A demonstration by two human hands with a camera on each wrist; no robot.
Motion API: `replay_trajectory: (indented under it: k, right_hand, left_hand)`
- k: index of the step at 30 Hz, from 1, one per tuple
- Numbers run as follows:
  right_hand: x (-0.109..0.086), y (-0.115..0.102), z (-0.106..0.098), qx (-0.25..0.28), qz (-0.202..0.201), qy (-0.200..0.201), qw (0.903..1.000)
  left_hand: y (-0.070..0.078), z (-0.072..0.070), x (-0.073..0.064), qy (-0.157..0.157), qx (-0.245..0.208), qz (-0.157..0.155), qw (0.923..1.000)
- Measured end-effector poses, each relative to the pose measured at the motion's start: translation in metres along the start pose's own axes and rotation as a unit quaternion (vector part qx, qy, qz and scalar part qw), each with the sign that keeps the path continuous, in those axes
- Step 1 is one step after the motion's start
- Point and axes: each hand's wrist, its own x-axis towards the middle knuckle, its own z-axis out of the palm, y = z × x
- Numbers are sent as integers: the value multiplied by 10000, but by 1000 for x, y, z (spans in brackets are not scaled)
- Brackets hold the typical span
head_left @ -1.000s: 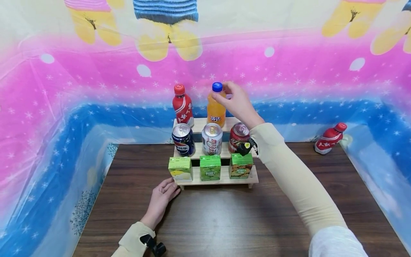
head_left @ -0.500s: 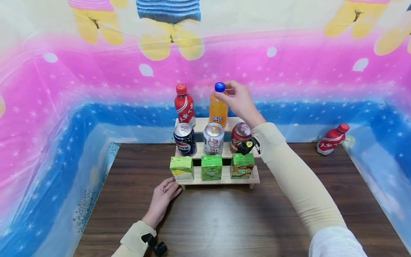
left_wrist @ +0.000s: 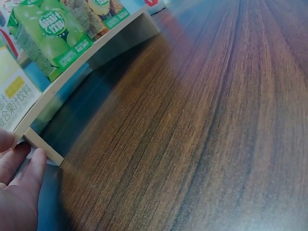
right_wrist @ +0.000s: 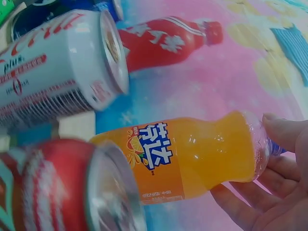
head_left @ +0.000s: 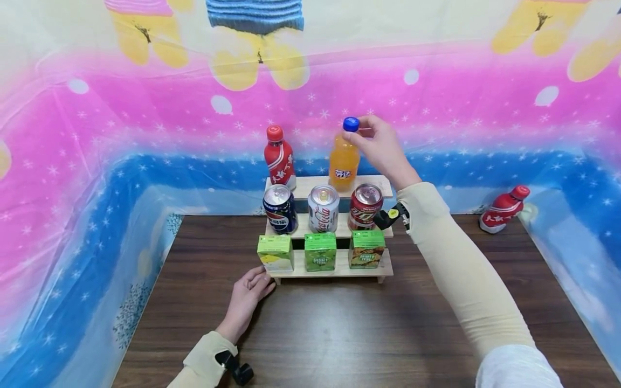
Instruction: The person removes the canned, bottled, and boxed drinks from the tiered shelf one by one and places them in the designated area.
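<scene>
My right hand (head_left: 385, 151) pinches an orange soda bottle (head_left: 343, 161) near its blue cap, over the top step of a wooden three-tier shelf (head_left: 310, 274). I cannot tell whether its base touches the board. In the right wrist view, thumb and fingers lie around the neck of the soda bottle (right_wrist: 192, 154). My left hand (head_left: 245, 299) holds the shelf's front left corner; in the left wrist view the left hand (left_wrist: 21, 192) has its thumb by the board's edge and fingers at the leg. A red cola bottle (head_left: 280, 159) stands at the top step's left end.
The middle step bears a dark blue can (head_left: 280, 213), a white can (head_left: 323, 213) and a red can (head_left: 364, 210). Juice cartons (head_left: 320, 253) line the bottom step. Another red bottle (head_left: 503, 211) leans at the table's back right. A patterned cloth (head_left: 194, 129) surrounds the table.
My right hand has carried the orange soda bottle to the right along the top step and slightly up, uncovering the red can more. The left hand stays at the shelf corner.
</scene>
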Motion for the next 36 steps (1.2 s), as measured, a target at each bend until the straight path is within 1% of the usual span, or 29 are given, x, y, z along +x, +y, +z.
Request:
replay_trajectory:
  k: [7,12,17,21,25,30,36]
  right_hand:
    - [-5,4,-25,-50,178,121,9998]
    - [-12,13,-45,76,370,184,9991]
    - [-19,25,-66,23,461,348,9983]
    - [-26,37,-82,-133,522,508,9973]
    - [-34,52,-99,-316,562,618,9960]
    - [-42,70,-118,-422,661,680,9946]
    - [-54,87,-136,-635,736,687,9929]
  left_hand:
    - [0,0,0,43,36,89,9999]
    - [0,0,1,55,37,103,9999]
    - [-1,0,0,68,62,80,9999]
    - [0,0,0,83,50,116,9999]
    - [1,1,0,95,29,162,9998]
    - [1,2,-1,84,48,157,9998]
    - [-1,2,-2,78,40,187,9998]
